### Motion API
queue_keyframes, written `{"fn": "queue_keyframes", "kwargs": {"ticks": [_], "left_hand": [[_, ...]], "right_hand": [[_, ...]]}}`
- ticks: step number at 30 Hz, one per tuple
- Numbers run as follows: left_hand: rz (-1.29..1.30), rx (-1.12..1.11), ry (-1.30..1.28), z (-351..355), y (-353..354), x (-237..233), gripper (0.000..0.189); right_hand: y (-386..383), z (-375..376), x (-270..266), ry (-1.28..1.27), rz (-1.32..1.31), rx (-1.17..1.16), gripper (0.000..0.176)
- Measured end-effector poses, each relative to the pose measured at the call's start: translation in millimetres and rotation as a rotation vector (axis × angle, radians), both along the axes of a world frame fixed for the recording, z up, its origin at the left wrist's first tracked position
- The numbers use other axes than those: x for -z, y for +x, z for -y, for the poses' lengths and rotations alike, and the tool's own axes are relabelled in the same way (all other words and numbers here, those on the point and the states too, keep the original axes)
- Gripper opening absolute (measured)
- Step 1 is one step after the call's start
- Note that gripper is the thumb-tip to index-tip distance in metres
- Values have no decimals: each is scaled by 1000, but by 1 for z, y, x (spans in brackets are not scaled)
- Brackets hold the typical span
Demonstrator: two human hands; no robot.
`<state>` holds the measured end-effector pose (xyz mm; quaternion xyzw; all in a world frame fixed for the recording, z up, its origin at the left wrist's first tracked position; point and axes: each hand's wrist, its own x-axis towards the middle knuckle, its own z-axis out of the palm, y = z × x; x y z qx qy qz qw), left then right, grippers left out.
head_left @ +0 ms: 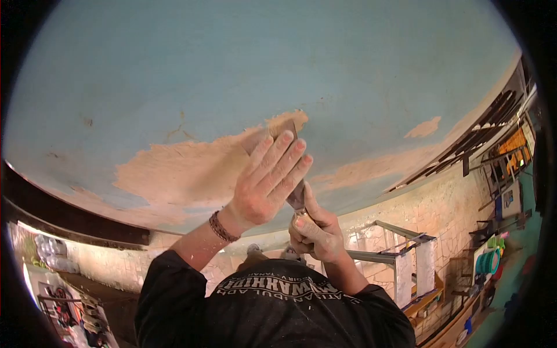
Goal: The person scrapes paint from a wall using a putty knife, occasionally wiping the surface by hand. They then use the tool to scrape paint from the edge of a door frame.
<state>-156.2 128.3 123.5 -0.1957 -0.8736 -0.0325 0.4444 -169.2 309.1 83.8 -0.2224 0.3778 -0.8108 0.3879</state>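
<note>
My right hand (pixel 320 234) is wrapped round the handle of a scraper (pixel 296 198), its thumb lying along the handle. The scraper's metal blade points up and away, against a blue painted wall (pixel 278 52). My left hand (pixel 268 177) lies flat across the blade, fingers stretched out and covering most of it. Whitish dust coats both hands. Around the blade tip is a bare beige patch (pixel 174 171) with ragged paint edges, running to the left. A smaller bare spot (pixel 423 127) shows at the right. A braided bracelet (pixel 223 226) circles my left wrist.
A metal frame (pixel 400 243) stands behind on the right. Farther right are a teal basket (pixel 487 262) and wooden furniture. Shelving with assorted items (pixel 75 313) is at lower left, below a dark beam (pixel 75 214). Dark slats (pixel 464 136) line the right edge.
</note>
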Motion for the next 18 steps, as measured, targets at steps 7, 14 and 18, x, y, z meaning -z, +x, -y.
{"fn": "queue_keyframes", "kwargs": {"ticks": [7, 14, 18], "left_hand": [[-146, -64, 1, 6, -4, -11, 35], [50, 6, -19, -2, -2, 25, 35], [3, -4, -14, -3, -10, -20, 35]], "right_hand": [[-14, 13, -27, 46, -156, -52, 64], [-11, 8, 17, -68, -130, -35, 63], [-21, 19, -2, -156, -67, -66, 64]]}}
